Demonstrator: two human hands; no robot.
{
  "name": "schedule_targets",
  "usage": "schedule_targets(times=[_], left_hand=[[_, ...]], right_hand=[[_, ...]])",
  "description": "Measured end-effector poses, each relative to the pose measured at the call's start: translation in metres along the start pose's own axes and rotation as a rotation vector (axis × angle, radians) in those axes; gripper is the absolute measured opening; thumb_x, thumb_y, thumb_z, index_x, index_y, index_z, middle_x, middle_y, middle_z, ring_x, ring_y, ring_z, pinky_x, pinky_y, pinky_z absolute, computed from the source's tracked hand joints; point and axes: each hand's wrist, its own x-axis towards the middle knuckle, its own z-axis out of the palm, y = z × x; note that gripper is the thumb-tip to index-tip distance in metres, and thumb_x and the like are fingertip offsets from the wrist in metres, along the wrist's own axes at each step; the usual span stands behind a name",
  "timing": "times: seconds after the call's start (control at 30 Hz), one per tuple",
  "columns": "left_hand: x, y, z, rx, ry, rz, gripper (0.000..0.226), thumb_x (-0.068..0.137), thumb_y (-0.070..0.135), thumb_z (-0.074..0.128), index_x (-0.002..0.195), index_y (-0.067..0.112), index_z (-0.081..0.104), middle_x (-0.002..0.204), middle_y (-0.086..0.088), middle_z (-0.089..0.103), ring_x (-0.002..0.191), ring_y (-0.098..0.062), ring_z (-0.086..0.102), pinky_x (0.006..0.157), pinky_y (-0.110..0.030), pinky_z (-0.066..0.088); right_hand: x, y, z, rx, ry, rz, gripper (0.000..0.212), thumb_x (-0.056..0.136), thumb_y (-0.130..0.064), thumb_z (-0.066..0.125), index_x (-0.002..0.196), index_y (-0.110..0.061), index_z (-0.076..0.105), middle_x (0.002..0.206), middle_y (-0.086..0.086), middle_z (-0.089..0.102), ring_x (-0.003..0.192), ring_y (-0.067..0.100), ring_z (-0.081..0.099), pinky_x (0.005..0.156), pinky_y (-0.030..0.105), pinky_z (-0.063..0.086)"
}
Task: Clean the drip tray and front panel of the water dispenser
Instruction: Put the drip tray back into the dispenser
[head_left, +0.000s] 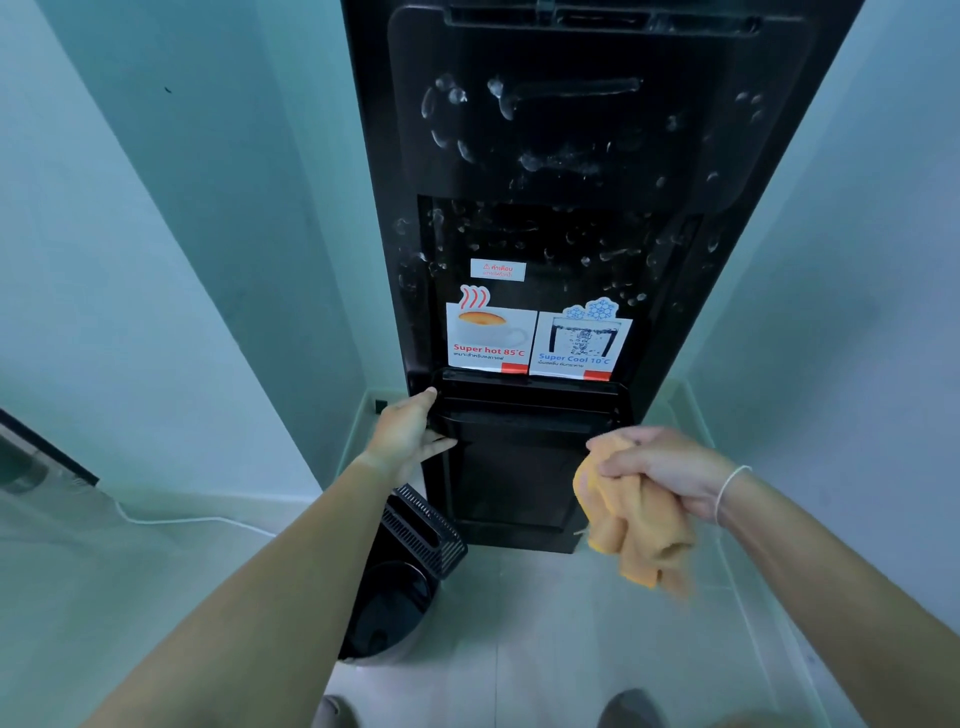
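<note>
A tall black water dispenser (566, 156) stands in a corner, its front panel speckled with foam and droplets. Two stickers (535, 340) reading Super hot and Super Cool sit above the black drip tray (524, 410). My left hand (408, 434) grips the tray's left end, thumb on top and fingers underneath. My right hand (670, 475) is bunched around an orange cloth (631, 530), which hangs down in front of the dispenser's lower right. The cloth is not touching the tray.
A black slotted grille (421, 527) leans on a round black bin (387, 608) on the floor, left of the dispenser's base. Pale walls close in on both sides. A white cable (192, 519) runs along the floor at left. My feet show at the bottom edge.
</note>
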Motion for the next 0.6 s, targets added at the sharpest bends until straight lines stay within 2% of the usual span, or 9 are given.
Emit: schedule_targets(times=[0.1, 0.17, 0.27, 0.33, 0.4, 0.5, 0.57, 0.6], left_hand=[[-0.002, 0.0, -0.001, -0.032, -0.022, -0.012, 0.019, 0.099, 0.025, 0.047, 0.105, 0.013, 0.06, 0.111, -0.009, 0.065, 0.088, -0.024, 0.066, 0.075, -0.035, 0.054], [-0.001, 0.0, 0.002, -0.071, 0.002, -0.029, 0.024, 0.098, 0.023, 0.047, 0.115, 0.009, 0.057, 0.116, -0.01, 0.063, 0.089, -0.024, 0.066, 0.076, -0.037, 0.053], [-0.001, 0.001, 0.006, -0.135, 0.036, -0.064, 0.031, 0.097, 0.02, 0.049, 0.125, 0.006, 0.054, 0.125, -0.013, 0.06, 0.099, -0.028, 0.064, 0.082, -0.041, 0.052], [0.0, 0.001, 0.006, -0.164, 0.046, -0.08, 0.033, 0.096, 0.02, 0.05, 0.127, 0.006, 0.052, 0.129, -0.014, 0.057, 0.102, -0.029, 0.062, 0.084, -0.042, 0.052], [0.0, 0.001, 0.006, -0.179, 0.036, -0.084, 0.032, 0.096, 0.019, 0.051, 0.125, 0.007, 0.053, 0.128, -0.013, 0.057, 0.099, -0.028, 0.062, 0.083, -0.042, 0.052], [0.002, 0.0, 0.003, -0.184, 0.003, -0.088, 0.019, 0.096, 0.019, 0.051, 0.11, 0.008, 0.058, 0.116, -0.011, 0.06, 0.093, -0.026, 0.063, 0.084, -0.042, 0.051], [0.004, 0.001, 0.001, -0.174, -0.026, -0.092, 0.013, 0.096, 0.02, 0.049, 0.097, 0.011, 0.058, 0.104, -0.01, 0.06, 0.086, -0.024, 0.063, 0.085, -0.042, 0.051], [0.005, 0.001, -0.001, -0.169, -0.035, -0.095, 0.013, 0.097, 0.02, 0.049, 0.098, 0.011, 0.058, 0.102, -0.01, 0.059, 0.085, -0.024, 0.062, 0.084, -0.042, 0.051]], right_hand=[[-0.015, -0.038, -0.003, -0.106, 0.097, -0.193, 0.034, 0.082, 0.001, 0.06, 0.107, -0.022, 0.064, 0.1, 0.006, 0.066, 0.084, 0.018, 0.061, 0.073, 0.026, 0.05], [-0.015, -0.06, 0.004, -0.198, 0.235, -0.337, 0.038, 0.083, -0.003, 0.058, 0.112, -0.028, 0.059, 0.103, 0.001, 0.063, 0.086, 0.017, 0.06, 0.073, 0.025, 0.048], [0.002, -0.076, 0.031, -0.469, 0.45, -0.491, 0.03, 0.087, -0.01, 0.048, 0.112, -0.027, 0.048, 0.093, 0.001, 0.062, 0.083, 0.022, 0.06, 0.074, 0.032, 0.047], [0.02, -0.075, 0.053, -0.694, 0.525, -0.596, 0.023, 0.089, -0.01, 0.043, 0.109, -0.021, 0.044, 0.081, 0.002, 0.061, 0.077, 0.026, 0.061, 0.067, 0.035, 0.049], [0.039, -0.071, 0.072, -0.893, 0.509, -0.668, 0.024, 0.089, -0.007, 0.043, 0.111, -0.018, 0.043, 0.08, 0.004, 0.061, 0.076, 0.027, 0.061, 0.06, 0.033, 0.044], [0.067, -0.068, 0.093, -1.043, 0.428, -0.709, 0.03, 0.087, -0.002, 0.043, 0.112, -0.017, 0.049, 0.097, 0.006, 0.066, 0.09, 0.028, 0.058, 0.063, 0.032, 0.038], [0.082, -0.069, 0.105, -1.056, 0.371, -0.732, 0.029, 0.085, -0.001, 0.043, 0.101, -0.021, 0.055, 0.103, 0.004, 0.065, 0.097, 0.028, 0.054, 0.066, 0.03, 0.032], [0.087, -0.073, 0.111, -1.059, 0.326, -0.731, 0.029, 0.084, 0.0, 0.042, 0.092, -0.025, 0.053, 0.104, 0.003, 0.064, 0.097, 0.026, 0.053, 0.067, 0.029, 0.029]])
